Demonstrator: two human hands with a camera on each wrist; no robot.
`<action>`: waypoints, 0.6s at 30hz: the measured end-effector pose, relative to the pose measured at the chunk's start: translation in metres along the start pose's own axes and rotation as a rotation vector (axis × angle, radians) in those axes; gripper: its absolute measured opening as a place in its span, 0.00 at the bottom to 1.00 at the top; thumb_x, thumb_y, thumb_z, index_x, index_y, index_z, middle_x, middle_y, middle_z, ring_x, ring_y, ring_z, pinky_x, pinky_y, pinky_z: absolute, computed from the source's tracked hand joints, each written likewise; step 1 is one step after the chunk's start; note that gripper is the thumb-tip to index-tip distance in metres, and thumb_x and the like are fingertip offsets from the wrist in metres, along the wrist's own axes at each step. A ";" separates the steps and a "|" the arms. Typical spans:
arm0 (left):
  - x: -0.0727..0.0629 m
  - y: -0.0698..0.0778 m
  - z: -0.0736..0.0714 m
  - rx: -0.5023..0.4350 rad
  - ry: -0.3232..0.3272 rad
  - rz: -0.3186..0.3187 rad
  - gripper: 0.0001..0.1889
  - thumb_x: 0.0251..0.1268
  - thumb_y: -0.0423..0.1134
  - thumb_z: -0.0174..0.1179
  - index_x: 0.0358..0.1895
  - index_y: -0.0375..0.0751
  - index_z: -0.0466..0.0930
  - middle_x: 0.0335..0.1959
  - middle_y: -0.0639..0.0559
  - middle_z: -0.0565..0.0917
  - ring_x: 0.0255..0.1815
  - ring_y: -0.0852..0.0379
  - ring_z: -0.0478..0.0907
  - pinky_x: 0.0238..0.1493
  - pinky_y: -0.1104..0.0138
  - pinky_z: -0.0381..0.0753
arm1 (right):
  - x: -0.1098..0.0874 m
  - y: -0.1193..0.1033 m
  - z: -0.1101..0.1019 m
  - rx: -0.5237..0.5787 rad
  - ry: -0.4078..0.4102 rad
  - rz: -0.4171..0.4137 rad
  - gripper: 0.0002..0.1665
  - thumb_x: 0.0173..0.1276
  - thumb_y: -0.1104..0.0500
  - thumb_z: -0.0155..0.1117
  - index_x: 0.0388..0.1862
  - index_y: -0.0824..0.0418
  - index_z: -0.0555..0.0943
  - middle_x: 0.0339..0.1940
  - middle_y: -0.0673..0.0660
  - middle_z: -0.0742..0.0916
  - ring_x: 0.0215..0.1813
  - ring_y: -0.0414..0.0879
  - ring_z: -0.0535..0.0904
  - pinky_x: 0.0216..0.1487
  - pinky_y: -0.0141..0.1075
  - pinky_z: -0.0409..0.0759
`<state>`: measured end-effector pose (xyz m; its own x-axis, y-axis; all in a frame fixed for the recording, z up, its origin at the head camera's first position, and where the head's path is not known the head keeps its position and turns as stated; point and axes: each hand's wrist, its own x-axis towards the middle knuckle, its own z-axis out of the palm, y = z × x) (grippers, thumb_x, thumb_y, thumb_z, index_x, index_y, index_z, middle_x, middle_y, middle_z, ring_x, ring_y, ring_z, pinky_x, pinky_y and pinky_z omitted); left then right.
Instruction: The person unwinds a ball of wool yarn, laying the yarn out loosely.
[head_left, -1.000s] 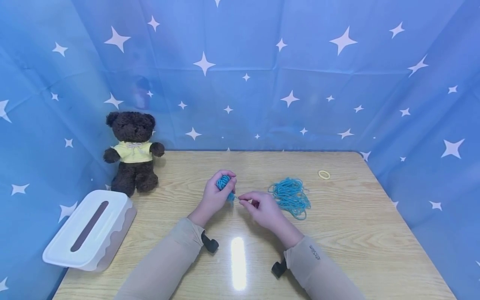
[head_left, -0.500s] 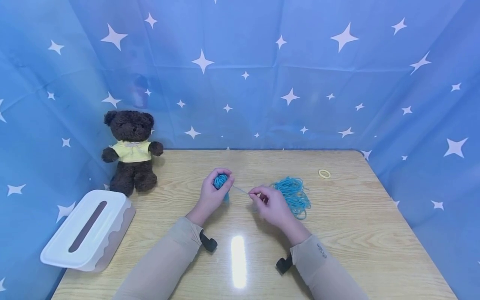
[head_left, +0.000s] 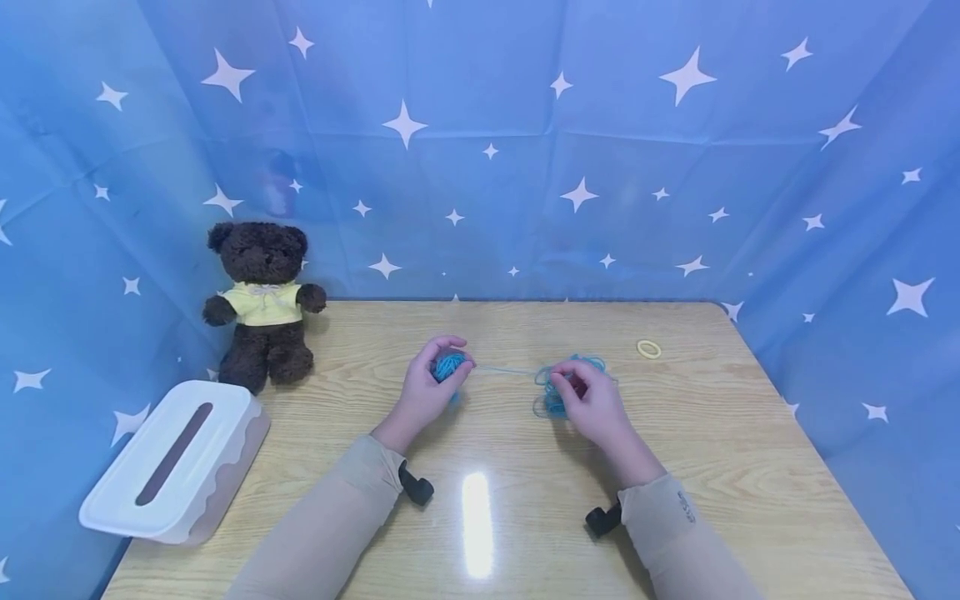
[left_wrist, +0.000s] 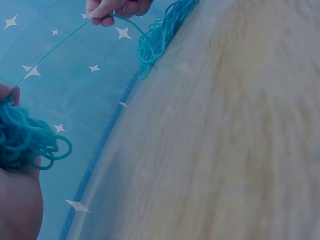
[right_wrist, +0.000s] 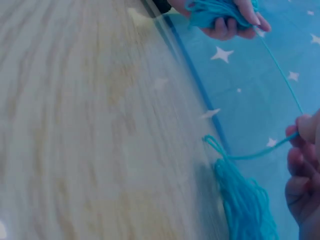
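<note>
My left hand [head_left: 427, 387] grips a bundle of teal yarn [head_left: 448, 365], fingers and thumb curled round it; loose loops stick out of the bundle [left_wrist: 30, 137] in the left wrist view. A single strand [head_left: 510, 370] runs taut across to my right hand [head_left: 592, 400], whose thumb and forefinger pinch it. Beneath and behind that hand lies a loose heap of the same yarn [head_left: 553, 407], partly hidden by it in the head view. From the pinched spot the strand continues down to the heap [right_wrist: 245, 200], as the right wrist view shows.
A yellow ring [head_left: 648, 349] lies on the wooden table [head_left: 750, 467] at the back right. At the left stand a dark brown teddy bear [head_left: 266, 317] in a yellow top and a white slotted box [head_left: 176, 458]. A blue star-patterned curtain [head_left: 480, 167] hangs behind.
My right hand has moved right, from close beside the left hand to over the yarn heap, drawing the strand out between them. The left hand has stayed nearly in place with its bundle.
</note>
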<state>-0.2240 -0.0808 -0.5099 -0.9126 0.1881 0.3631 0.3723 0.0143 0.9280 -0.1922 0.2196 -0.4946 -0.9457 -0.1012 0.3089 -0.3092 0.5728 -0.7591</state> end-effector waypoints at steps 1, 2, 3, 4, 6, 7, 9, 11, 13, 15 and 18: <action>0.000 -0.001 0.000 0.018 0.000 -0.009 0.16 0.79 0.33 0.68 0.64 0.40 0.80 0.53 0.33 0.89 0.54 0.59 0.87 0.62 0.71 0.84 | 0.000 0.001 -0.001 0.002 0.017 -0.007 0.09 0.82 0.58 0.69 0.49 0.63 0.89 0.30 0.55 0.85 0.28 0.38 0.74 0.30 0.31 0.75; 0.000 -0.001 0.001 0.034 0.004 -0.021 0.16 0.78 0.34 0.69 0.63 0.41 0.81 0.53 0.33 0.88 0.53 0.58 0.87 0.61 0.71 0.84 | 0.000 0.001 -0.002 0.001 0.033 -0.010 0.08 0.82 0.58 0.69 0.49 0.62 0.89 0.29 0.54 0.84 0.28 0.38 0.74 0.30 0.30 0.75; 0.000 -0.001 0.001 0.049 0.009 -0.032 0.16 0.77 0.34 0.71 0.62 0.40 0.82 0.52 0.32 0.88 0.52 0.58 0.85 0.59 0.71 0.84 | 0.000 0.000 -0.002 0.004 0.048 -0.020 0.08 0.82 0.59 0.69 0.48 0.63 0.89 0.29 0.54 0.84 0.27 0.38 0.73 0.29 0.30 0.74; 0.000 -0.001 0.001 0.066 0.014 -0.039 0.16 0.76 0.36 0.71 0.61 0.39 0.82 0.51 0.33 0.87 0.51 0.57 0.84 0.57 0.71 0.83 | 0.001 0.000 -0.002 0.007 0.065 -0.035 0.07 0.81 0.60 0.70 0.47 0.63 0.89 0.28 0.54 0.83 0.27 0.38 0.73 0.29 0.30 0.74; 0.000 -0.001 0.001 0.087 0.022 -0.054 0.16 0.75 0.37 0.73 0.60 0.37 0.83 0.48 0.37 0.86 0.46 0.55 0.82 0.51 0.70 0.83 | 0.001 0.000 -0.002 0.014 0.091 -0.059 0.05 0.81 0.61 0.70 0.46 0.63 0.89 0.29 0.54 0.83 0.27 0.36 0.73 0.29 0.29 0.74; 0.000 -0.001 0.001 0.087 0.023 -0.064 0.16 0.75 0.37 0.73 0.59 0.35 0.83 0.45 0.40 0.86 0.44 0.54 0.82 0.48 0.70 0.83 | 0.001 0.001 -0.002 0.018 0.103 -0.068 0.05 0.80 0.62 0.70 0.45 0.63 0.89 0.30 0.54 0.83 0.28 0.36 0.73 0.29 0.28 0.74; 0.000 0.000 0.001 0.047 0.010 -0.084 0.15 0.76 0.37 0.72 0.56 0.33 0.82 0.41 0.44 0.86 0.39 0.53 0.85 0.43 0.68 0.87 | 0.001 0.001 -0.002 0.020 0.125 -0.087 0.05 0.80 0.63 0.70 0.45 0.64 0.89 0.30 0.55 0.83 0.28 0.35 0.73 0.29 0.27 0.73; -0.001 0.001 0.001 0.000 -0.010 -0.108 0.12 0.77 0.36 0.71 0.52 0.35 0.81 0.36 0.47 0.86 0.34 0.52 0.86 0.37 0.67 0.88 | 0.001 0.001 -0.002 0.021 0.145 -0.090 0.04 0.79 0.64 0.70 0.44 0.64 0.89 0.29 0.55 0.83 0.28 0.35 0.72 0.29 0.26 0.72; -0.001 0.001 0.001 -0.034 -0.026 -0.122 0.09 0.77 0.36 0.70 0.49 0.38 0.80 0.34 0.49 0.85 0.28 0.52 0.86 0.31 0.65 0.88 | 0.001 0.001 -0.003 0.018 0.166 -0.088 0.04 0.79 0.65 0.70 0.44 0.64 0.89 0.27 0.55 0.83 0.27 0.35 0.72 0.28 0.26 0.71; -0.001 0.002 0.001 -0.032 -0.031 -0.120 0.09 0.77 0.36 0.71 0.46 0.41 0.79 0.37 0.51 0.86 0.29 0.55 0.84 0.31 0.67 0.86 | 0.001 0.000 -0.004 0.014 0.180 -0.076 0.04 0.80 0.65 0.69 0.44 0.63 0.89 0.26 0.55 0.83 0.26 0.35 0.71 0.28 0.25 0.70; -0.001 0.001 0.000 -0.011 -0.023 -0.104 0.08 0.75 0.36 0.72 0.45 0.42 0.80 0.40 0.55 0.85 0.33 0.60 0.82 0.33 0.70 0.82 | 0.001 -0.002 -0.005 0.001 0.195 -0.068 0.04 0.80 0.65 0.68 0.44 0.63 0.89 0.26 0.55 0.83 0.26 0.35 0.72 0.28 0.25 0.70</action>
<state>-0.2225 -0.0807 -0.5097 -0.9420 0.2084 0.2632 0.2739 0.0240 0.9615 -0.1918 0.2222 -0.4897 -0.8855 0.0204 0.4643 -0.3715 0.5690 -0.7336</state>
